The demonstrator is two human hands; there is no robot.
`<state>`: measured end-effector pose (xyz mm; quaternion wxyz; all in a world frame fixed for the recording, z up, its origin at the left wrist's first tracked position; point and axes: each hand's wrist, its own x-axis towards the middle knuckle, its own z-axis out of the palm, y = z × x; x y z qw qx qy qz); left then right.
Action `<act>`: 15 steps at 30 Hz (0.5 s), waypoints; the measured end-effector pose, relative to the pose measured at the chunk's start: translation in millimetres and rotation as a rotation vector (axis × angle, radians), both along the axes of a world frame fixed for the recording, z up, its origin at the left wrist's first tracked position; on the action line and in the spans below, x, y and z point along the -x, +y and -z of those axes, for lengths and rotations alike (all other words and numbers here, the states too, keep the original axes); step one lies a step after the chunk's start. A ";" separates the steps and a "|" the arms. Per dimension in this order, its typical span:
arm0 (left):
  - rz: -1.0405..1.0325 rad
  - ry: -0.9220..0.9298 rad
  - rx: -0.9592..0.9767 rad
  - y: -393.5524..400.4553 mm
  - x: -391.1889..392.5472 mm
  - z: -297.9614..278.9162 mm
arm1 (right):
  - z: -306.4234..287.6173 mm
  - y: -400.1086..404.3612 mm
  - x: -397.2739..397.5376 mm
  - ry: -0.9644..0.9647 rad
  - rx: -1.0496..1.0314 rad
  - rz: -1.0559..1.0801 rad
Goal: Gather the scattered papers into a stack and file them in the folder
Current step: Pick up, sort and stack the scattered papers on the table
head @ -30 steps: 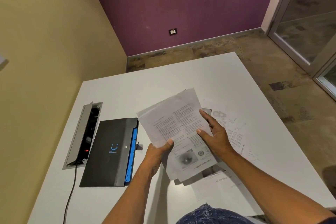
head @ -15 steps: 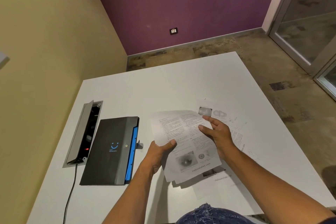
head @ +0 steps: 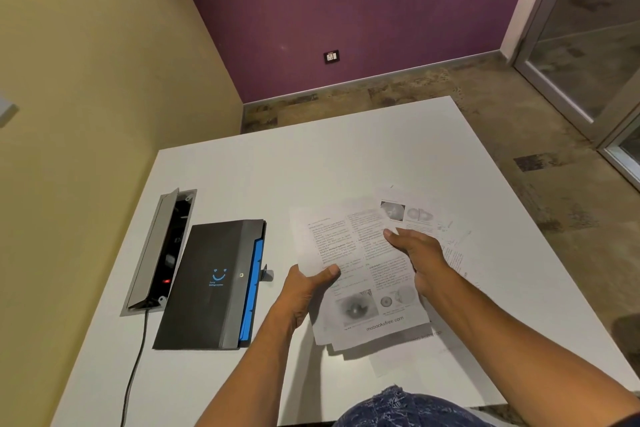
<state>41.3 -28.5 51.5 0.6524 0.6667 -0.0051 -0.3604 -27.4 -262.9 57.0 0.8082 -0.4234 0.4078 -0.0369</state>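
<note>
A: Left hand grips the left edge of the papers, thumb on top of the printed page, fingers tucked underneath.

B: And the right hand lies flat on that stack, fingers straight, pressing rather than grasping.

A: The stack sits near the front of the white table, with more sheets poking out beneath and to the right.

B: The black folder, blue tabs along its edge, lies shut just left of the left hand, beside an open cable box.
</note>
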 end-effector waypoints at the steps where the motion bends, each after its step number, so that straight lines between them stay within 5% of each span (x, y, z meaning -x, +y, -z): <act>1: -0.004 0.003 0.006 -0.2 0.4 -0.2 | 0.0 0.9 -1.0 -0.014 0.022 0.006; 15: -0.044 0.023 0.028 -5.1 2.8 -2.1 | -7.8 11.3 0.6 -0.077 0.294 0.002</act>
